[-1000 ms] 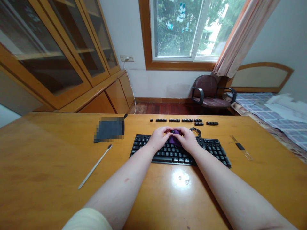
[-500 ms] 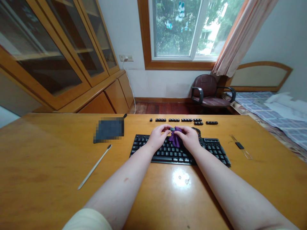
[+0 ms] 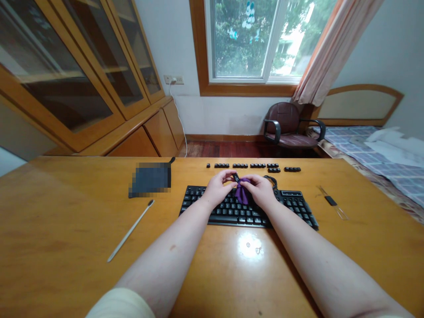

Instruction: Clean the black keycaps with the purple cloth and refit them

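Above a black keyboard, my left hand pinches a small black keycap between thumb and fingers. My right hand grips a purple cloth, bunched up against the keycap, its loose end hanging over the keys. Part of the keyboard's upper rows is hidden behind my hands. Several loose black keycaps lie in short groups along the far edge of the desk.
To the left are a dark pouch, partly pixelated, and a thin white brush. A wire keycap puller lies right of the keyboard on the wooden desk. The keyboard's coiled cable sits behind it.
The keycap in my left hand has turned from lying nearly flat to tilted upright, showing its dark face. The purple cloth has shifted slightly with my right fingers.
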The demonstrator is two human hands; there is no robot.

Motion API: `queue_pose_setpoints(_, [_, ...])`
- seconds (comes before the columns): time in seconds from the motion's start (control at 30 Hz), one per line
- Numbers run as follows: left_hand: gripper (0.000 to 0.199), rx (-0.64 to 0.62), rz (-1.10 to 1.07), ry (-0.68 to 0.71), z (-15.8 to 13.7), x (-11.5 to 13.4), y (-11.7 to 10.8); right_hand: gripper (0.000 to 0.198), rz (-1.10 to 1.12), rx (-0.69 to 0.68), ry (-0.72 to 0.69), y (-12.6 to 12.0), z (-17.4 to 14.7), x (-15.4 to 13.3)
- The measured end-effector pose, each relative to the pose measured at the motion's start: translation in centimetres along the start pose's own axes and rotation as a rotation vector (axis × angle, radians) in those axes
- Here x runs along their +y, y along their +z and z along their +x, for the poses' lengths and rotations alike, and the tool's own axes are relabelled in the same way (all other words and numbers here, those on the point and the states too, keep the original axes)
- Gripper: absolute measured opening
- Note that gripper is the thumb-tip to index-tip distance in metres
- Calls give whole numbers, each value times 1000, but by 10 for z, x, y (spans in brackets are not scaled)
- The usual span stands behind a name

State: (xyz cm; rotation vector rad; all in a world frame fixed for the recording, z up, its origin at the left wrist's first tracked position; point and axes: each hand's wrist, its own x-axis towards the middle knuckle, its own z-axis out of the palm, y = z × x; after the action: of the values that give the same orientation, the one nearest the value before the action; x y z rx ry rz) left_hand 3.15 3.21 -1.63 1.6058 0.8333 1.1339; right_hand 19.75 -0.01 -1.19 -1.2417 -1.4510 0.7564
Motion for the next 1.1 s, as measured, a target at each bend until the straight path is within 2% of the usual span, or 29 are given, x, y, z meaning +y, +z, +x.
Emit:
queue_pose_setpoints(0.23, [43, -27, 11, -28, -2, 3, 0, 26, 59, -43, 51, 2, 0, 3])
queue_pose_setpoints(0.33, [41, 3, 55, -24, -2, 2, 0, 29, 93, -4, 57, 2, 0, 5])
queue_pose_setpoints(0.47, [40, 15, 168, 27, -2, 1, -1, 24, 91, 69, -62, 1, 0, 2])
queue_pose_setpoints(0.57, [39, -50, 228, 85, -3, 4, -1, 18, 48, -11, -135, 1, 1, 1])
queue_pose_setpoints(0.63, [39, -84, 258, 96, -5, 7, -1, 23, 63, -43, -98, 2, 1, 2])
queue_pose_setpoints(0.73, [40, -122, 314, 91, -6, 12, -1, 30, 80, -22, -38, 3, 0, 4])
queue_pose_setpoints(0.83, [42, -147, 344, 96, -7, 13, 0, 25, 21, 13, -17, 4, -1, 5])
queue_pose_setpoints(1.1, [46, -123, 414, 122, -7, 7, 1, 25, 147, 102, 38, 4, 2, 3])
